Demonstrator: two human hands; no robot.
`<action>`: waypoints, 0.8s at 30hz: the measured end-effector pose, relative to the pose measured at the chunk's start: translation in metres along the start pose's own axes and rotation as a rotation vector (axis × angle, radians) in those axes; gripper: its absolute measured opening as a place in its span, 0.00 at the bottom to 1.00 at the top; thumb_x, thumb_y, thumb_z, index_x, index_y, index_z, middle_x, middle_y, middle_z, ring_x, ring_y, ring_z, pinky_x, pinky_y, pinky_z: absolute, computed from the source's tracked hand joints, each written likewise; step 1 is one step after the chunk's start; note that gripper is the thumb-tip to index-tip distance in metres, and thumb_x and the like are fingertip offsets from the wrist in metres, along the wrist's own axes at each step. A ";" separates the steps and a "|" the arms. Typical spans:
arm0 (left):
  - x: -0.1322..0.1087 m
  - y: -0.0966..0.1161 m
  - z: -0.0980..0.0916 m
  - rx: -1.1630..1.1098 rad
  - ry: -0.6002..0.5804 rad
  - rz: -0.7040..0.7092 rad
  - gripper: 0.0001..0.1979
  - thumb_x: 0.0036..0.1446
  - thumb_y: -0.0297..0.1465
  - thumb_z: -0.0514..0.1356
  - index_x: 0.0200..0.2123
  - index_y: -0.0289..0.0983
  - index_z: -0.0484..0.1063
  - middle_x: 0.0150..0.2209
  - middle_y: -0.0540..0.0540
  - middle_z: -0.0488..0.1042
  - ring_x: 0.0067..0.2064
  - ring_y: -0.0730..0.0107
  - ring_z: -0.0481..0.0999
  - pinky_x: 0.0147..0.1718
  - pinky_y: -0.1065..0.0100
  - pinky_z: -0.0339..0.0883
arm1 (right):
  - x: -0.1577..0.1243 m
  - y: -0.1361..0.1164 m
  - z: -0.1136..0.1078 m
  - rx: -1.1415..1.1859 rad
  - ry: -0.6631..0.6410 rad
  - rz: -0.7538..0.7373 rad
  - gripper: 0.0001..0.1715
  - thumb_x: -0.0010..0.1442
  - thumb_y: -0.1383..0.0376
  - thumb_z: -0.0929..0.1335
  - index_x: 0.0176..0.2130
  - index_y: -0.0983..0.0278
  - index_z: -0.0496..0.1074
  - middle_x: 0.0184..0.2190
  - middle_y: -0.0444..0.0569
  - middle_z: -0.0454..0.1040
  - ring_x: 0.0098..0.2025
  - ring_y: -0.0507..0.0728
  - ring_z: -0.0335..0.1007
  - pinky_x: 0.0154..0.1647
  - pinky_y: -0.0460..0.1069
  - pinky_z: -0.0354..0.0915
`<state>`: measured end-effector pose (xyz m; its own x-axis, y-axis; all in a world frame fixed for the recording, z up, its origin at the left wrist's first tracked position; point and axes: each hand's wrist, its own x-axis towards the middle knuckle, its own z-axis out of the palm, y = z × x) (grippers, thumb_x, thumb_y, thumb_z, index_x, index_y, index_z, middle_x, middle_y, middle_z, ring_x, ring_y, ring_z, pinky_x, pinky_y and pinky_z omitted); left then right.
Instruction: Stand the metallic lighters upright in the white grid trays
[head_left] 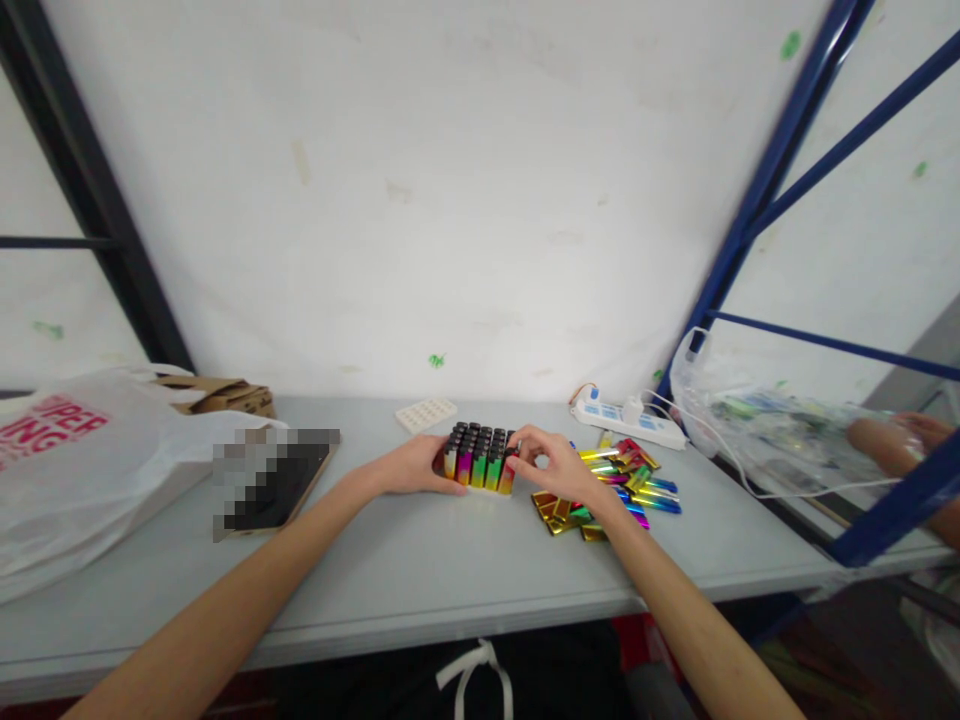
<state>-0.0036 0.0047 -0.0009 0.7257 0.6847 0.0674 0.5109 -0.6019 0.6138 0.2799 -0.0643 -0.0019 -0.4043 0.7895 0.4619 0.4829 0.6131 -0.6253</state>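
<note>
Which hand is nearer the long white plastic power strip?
Right. The right hand is left of the power strip; the left hand is farther left, beyond the multicoloured, black-topped, upright lighters.

Black-topped lighters [478, 468], bodies yellow, green, magenta, red; upright, packed in close rows on grey tabletop [420, 560]

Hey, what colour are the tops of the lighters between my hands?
The tops look mostly black; they show best in the head view.

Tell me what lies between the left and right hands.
In the head view, upright lighters, packed in rows, stand between the left hand and the right hand.
</note>
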 end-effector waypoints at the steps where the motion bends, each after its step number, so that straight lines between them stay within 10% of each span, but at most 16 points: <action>1: 0.000 0.001 0.000 -0.002 0.004 0.001 0.32 0.47 0.52 0.70 0.48 0.36 0.74 0.43 0.45 0.80 0.41 0.58 0.77 0.38 0.66 0.69 | 0.000 0.000 -0.001 0.000 0.000 -0.005 0.15 0.65 0.55 0.69 0.46 0.62 0.72 0.26 0.42 0.73 0.27 0.53 0.68 0.32 0.47 0.64; 13: -0.001 0.001 0.000 -0.013 0.009 0.015 0.32 0.47 0.50 0.70 0.49 0.36 0.74 0.44 0.45 0.80 0.43 0.58 0.78 0.40 0.66 0.71 | 0.000 -0.003 -0.004 0.009 0.015 0.011 0.19 0.65 0.52 0.69 0.46 0.63 0.71 0.25 0.42 0.73 0.28 0.53 0.68 0.31 0.47 0.63; 24: 0.036 -0.006 -0.004 0.277 0.060 -0.095 0.33 0.47 0.56 0.66 0.46 0.35 0.74 0.41 0.42 0.80 0.40 0.55 0.78 0.36 0.65 0.67 | -0.003 0.061 -0.056 -0.526 0.520 0.138 0.15 0.67 0.59 0.63 0.40 0.66 0.73 0.36 0.56 0.76 0.40 0.61 0.72 0.47 0.56 0.66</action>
<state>0.0176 0.0345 0.0005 0.6439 0.7617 0.0715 0.6876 -0.6172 0.3824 0.3541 -0.0275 -0.0056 0.0429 0.6923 0.7204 0.8625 0.3383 -0.3764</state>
